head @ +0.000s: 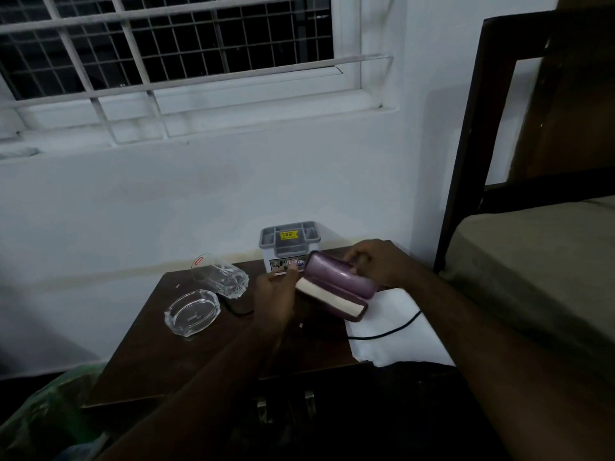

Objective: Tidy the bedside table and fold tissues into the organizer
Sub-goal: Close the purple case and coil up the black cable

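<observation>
- Fingers of the left hand point(276, 294) are clamped on the near-left end of a purple case point(336, 284) with a pale edge, held just above the worktop point(159, 361); fingers of the right hand point(372, 261) are closed over its far-right end.
- Well left of the left fingers sits a glass dish point(192, 312), and just behind it a tumbler point(221, 274) lies on its side; a sweep leftward could roll the tumbler off the far-left edge.
- Just behind both sets of fingers stands the grey organizer point(289, 242), against the wall, its compartments seemingly empty.
- Under and right of the right fingers a white tissue point(396, 331) overhangs the worktop's right edge, crossed by a black cable point(382, 334); snagging the cable could drag the tissue down.
- Open room lies toward the near-left corner; the bed point(532, 261) crowds the right.
</observation>
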Tool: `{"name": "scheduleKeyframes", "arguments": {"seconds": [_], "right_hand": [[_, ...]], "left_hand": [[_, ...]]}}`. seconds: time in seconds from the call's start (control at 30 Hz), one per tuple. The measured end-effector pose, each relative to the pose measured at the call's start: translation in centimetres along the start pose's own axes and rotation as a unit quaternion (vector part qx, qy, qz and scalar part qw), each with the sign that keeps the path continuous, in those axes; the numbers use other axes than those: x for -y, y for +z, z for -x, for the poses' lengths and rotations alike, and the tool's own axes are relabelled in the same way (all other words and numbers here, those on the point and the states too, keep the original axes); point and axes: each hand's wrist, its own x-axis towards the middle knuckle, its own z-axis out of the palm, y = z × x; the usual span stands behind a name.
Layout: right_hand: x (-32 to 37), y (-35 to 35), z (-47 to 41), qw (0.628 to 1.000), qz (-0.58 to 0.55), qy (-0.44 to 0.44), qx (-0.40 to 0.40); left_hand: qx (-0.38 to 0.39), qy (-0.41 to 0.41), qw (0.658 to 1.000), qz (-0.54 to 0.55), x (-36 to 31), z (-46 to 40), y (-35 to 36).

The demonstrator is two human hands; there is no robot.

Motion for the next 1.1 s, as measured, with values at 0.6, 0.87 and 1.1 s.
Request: {"name": "scheduleKeyframes", "arguments": {"seconds": [0.6,0.87,1.1], "right_hand": [[-4.7,-0.4,-3.2,0.977,0.094,0.16,-0.101],[-5.2,0.9,-3.5,0.969,0.166,0.178,-0.033],[-2.5,0.5,-3.1,0.977,0.077,0.1,-0.17]], "left_hand": [[0.066,-0.155,0.98,0.106,3.8,-4.0,-6.1],[0.08,-0.117,0.979,0.15,4.6,-3.5,-6.8],[0.07,-0.117,0.978,0.161,4.5,-3.0,-6.9]]}}
